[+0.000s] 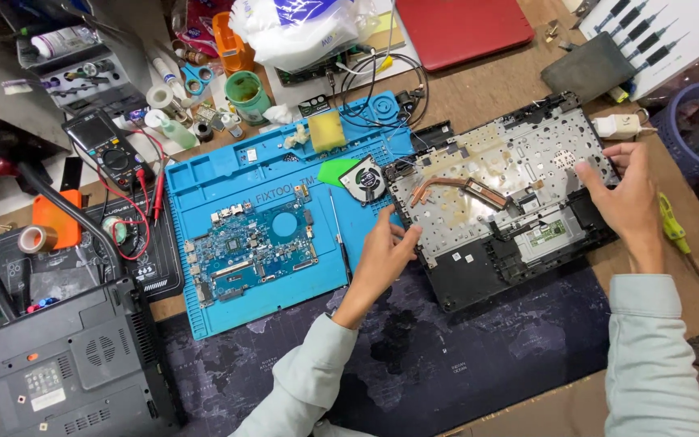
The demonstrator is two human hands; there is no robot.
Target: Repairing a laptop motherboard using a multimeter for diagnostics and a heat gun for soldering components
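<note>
While two hands, left hand [382,255] and right hand [629,194], steady one laptop chassis [503,206], fingers seemingly apart.

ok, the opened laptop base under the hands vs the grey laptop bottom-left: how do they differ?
The opened laptop base lies bare, its metal plate, copper heat pipe and fan exposed; the grey laptop keeps its vented cover on. The left hand and right hand touch the base; nothing touches the grey one. Both lie underside up.

Both hands on opened laptop chassis [503,202], left hand [382,259] at its left edge, right hand [629,202] at right edge, blue mat [220,174] with motherboard [252,243] beside.
</note>
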